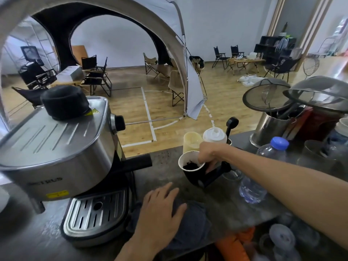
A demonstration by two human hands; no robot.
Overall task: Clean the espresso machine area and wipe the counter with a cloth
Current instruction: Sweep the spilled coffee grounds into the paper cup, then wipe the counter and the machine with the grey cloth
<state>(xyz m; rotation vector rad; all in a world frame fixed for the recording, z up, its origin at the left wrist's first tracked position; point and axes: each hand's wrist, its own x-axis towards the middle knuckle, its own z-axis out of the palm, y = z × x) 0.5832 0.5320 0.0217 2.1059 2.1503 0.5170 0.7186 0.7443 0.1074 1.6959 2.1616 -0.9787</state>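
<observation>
A steel espresso machine (56, 147) stands at the left on the dark counter (165, 166), its drip tray (96, 213) in front. My left hand (160, 210) lies flat, fingers spread, on a dark grey cloth (192, 225) beside the tray. My right hand (209, 155) grips the rim of a black cup (192, 169) with a white inside and coffee grounds in it, tilted above the counter. A black handle (216, 176) sticks out beside the cup. Loose grounds speckle the counter behind the cup.
Behind the cup stand a pale tumbler (192, 142) and a white squeeze bottle (214, 135). A clear water bottle (263, 170) with a blue cap stands under my right forearm. A steel utensil holder (271, 129) with strainers is at the right. Orange objects (233, 245) lie at the counter's near edge.
</observation>
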